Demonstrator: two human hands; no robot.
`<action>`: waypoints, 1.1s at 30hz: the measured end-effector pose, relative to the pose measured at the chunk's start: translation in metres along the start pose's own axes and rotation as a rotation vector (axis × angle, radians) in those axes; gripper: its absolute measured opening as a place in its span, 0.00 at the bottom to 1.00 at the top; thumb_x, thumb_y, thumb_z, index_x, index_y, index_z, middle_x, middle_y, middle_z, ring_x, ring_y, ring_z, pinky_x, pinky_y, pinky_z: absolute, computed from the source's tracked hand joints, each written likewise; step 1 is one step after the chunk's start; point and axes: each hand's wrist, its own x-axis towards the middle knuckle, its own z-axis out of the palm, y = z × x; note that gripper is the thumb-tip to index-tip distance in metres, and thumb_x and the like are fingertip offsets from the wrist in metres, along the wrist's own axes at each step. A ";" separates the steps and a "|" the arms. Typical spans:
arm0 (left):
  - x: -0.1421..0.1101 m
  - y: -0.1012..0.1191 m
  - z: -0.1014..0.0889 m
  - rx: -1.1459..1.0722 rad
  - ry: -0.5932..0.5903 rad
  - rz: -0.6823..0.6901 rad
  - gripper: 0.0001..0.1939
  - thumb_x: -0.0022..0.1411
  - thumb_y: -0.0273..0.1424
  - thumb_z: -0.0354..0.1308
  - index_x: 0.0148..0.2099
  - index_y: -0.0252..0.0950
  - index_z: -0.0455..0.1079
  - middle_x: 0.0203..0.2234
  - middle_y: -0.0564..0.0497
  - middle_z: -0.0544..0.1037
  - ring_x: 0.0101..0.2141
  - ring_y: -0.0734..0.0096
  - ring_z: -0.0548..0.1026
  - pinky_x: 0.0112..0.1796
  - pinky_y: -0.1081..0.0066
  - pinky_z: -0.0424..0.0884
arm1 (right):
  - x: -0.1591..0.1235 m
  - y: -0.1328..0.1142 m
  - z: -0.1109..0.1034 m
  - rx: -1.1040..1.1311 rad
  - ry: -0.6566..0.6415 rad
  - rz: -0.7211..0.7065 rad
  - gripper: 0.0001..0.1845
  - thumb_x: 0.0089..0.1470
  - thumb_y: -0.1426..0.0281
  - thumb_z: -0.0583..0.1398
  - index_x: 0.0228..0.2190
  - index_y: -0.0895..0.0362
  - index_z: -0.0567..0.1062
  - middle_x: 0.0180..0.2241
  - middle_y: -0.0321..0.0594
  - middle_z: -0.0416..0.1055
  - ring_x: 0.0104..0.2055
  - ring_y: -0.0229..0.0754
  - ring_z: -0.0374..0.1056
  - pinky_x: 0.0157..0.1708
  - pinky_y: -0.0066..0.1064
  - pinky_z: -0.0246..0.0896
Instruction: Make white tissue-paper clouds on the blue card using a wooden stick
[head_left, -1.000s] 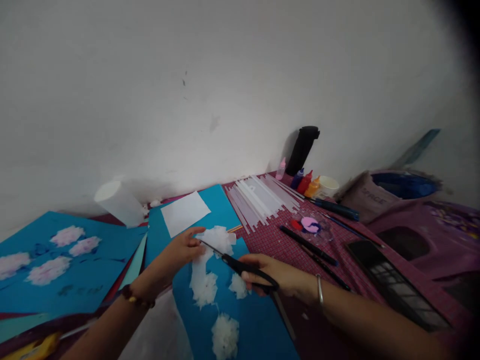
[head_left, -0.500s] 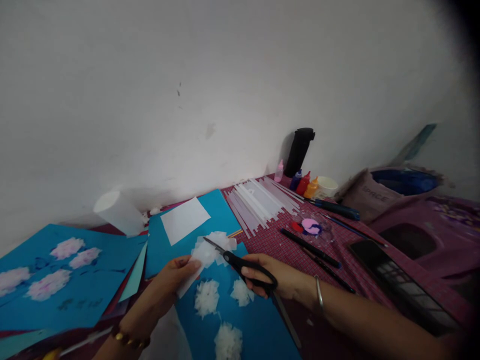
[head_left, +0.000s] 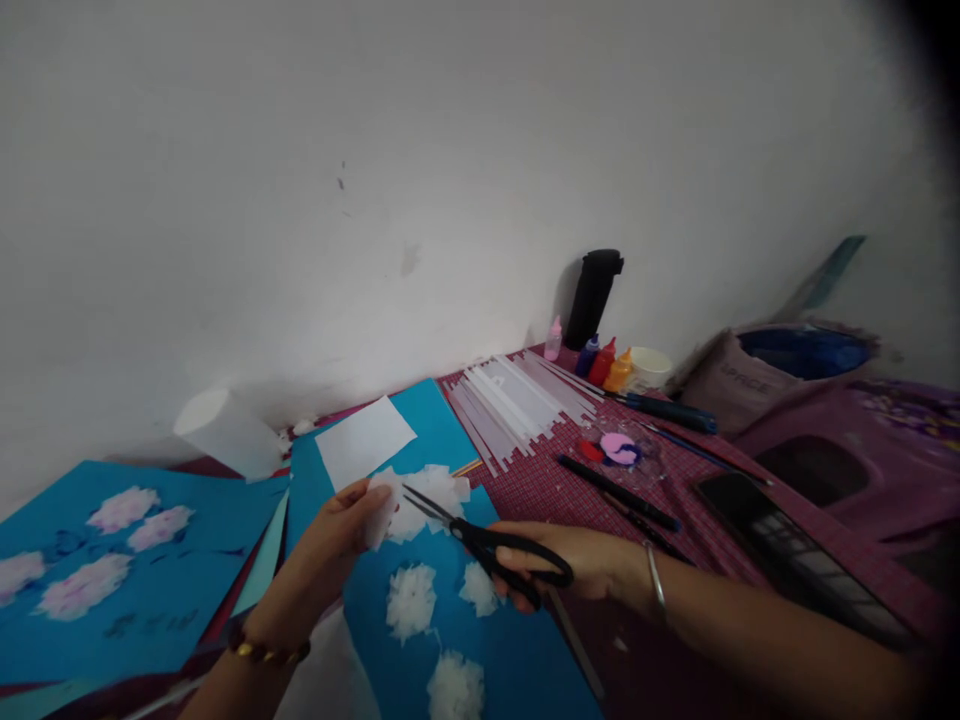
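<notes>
the left hand [head_left: 343, 522] is closed in a pinch, with its thumb on top of a thin white paper piece [head_left: 385, 522]. the paper sticks out past the thumb on the right side, over toward the other hand. the part that shows looks a bit longer than wide and points mostly away from the person, but the fingers hide some of it, so i cannot tell its whole shape.

the right hand [head_left: 551, 555] grips the black-handled metal scissors [head_left: 455, 527] by the loops. the loops are spread and the two blades make a narrow v. the long line of the scissors runs from the right hand up and to the left, so the tips point at the left hand and come at the paper from its right side. the tips are just beside the paper. i cannot tell if they touch it. the left hand is much nearer to the paper, since it holds it; the right hand is back behind the blades.

what seems to matter most is that small space between the tips and the paper, with the left thumb close by.

behind the blades is a messy pile of small white paper squares [head_left: 442, 490]. nearer the person, fluffy white paper flowers [head_left: 411, 600] lie on a bright blue flat sheet [head_left: 510, 650] on the worktop [head_left: 525, 492].
</notes>
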 end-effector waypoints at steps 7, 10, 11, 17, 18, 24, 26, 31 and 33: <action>-0.003 -0.012 0.006 0.079 0.011 -0.070 0.17 0.45 0.42 0.68 0.31 0.34 0.74 0.24 0.51 0.75 0.25 0.71 0.70 0.26 0.74 0.63 | 0.012 -0.005 0.006 -0.094 0.013 -0.081 0.33 0.44 0.45 0.64 0.38 0.61 0.66 0.29 0.33 0.64 0.25 0.31 0.62 0.27 0.26 0.54; -0.002 -0.011 0.010 0.090 0.027 -0.065 0.18 0.45 0.44 0.67 0.31 0.34 0.75 0.22 0.51 0.74 0.25 0.70 0.70 0.26 0.73 0.63 | 0.012 -0.008 0.010 -0.127 0.048 -0.063 0.36 0.43 0.45 0.64 0.42 0.61 0.66 0.28 0.32 0.64 0.25 0.29 0.61 0.26 0.25 0.53; -0.001 -0.010 0.011 0.092 0.029 -0.061 0.18 0.45 0.44 0.67 0.31 0.34 0.75 0.22 0.51 0.74 0.25 0.70 0.70 0.26 0.73 0.63 | 0.012 -0.009 0.011 -0.134 0.056 -0.062 0.37 0.42 0.45 0.64 0.43 0.61 0.66 0.28 0.32 0.63 0.24 0.29 0.61 0.26 0.25 0.53; 0.000 -0.003 0.018 0.111 0.011 -0.049 0.15 0.44 0.41 0.67 0.30 0.34 0.75 0.24 0.50 0.76 0.26 0.69 0.71 0.26 0.73 0.63 | 0.011 -0.009 0.012 -0.149 0.061 -0.110 0.35 0.45 0.46 0.63 0.43 0.62 0.67 0.27 0.32 0.63 0.23 0.29 0.60 0.24 0.25 0.53; 0.000 -0.002 0.019 0.114 0.009 -0.050 0.15 0.44 0.40 0.67 0.30 0.34 0.75 0.24 0.50 0.76 0.25 0.70 0.71 0.26 0.73 0.63 | 0.011 -0.009 0.012 -0.146 0.059 -0.114 0.34 0.45 0.46 0.63 0.42 0.62 0.67 0.27 0.31 0.63 0.23 0.29 0.60 0.24 0.25 0.53; 0.001 -0.001 0.018 0.090 0.014 -0.071 0.16 0.43 0.40 0.68 0.31 0.34 0.73 0.25 0.50 0.77 0.25 0.71 0.72 0.26 0.73 0.64 | 0.016 -0.008 0.012 -0.124 0.090 -0.138 0.32 0.43 0.46 0.64 0.36 0.60 0.66 0.24 0.29 0.62 0.19 0.27 0.58 0.19 0.23 0.52; 0.000 -0.002 0.013 0.063 0.005 -0.084 0.18 0.43 0.41 0.68 0.32 0.34 0.72 0.26 0.50 0.77 0.24 0.71 0.72 0.26 0.73 0.64 | 0.020 -0.006 0.011 -0.115 0.118 -0.144 0.32 0.42 0.45 0.64 0.35 0.59 0.65 0.22 0.27 0.62 0.17 0.27 0.56 0.17 0.23 0.50; -0.004 -0.004 -0.002 0.009 0.001 -0.102 0.18 0.44 0.42 0.69 0.27 0.35 0.68 0.22 0.52 0.75 0.22 0.74 0.70 0.26 0.73 0.65 | 0.028 -0.001 0.006 -0.103 0.159 -0.125 0.31 0.43 0.44 0.63 0.32 0.58 0.64 0.21 0.26 0.62 0.15 0.26 0.56 0.14 0.22 0.51; -0.006 -0.002 -0.005 -0.009 0.032 -0.097 0.17 0.44 0.40 0.70 0.26 0.35 0.69 0.21 0.53 0.74 0.23 0.74 0.70 0.27 0.74 0.66 | 0.029 -0.001 0.007 -0.113 0.152 -0.107 0.31 0.44 0.43 0.62 0.33 0.57 0.63 0.21 0.26 0.62 0.14 0.26 0.55 0.13 0.22 0.50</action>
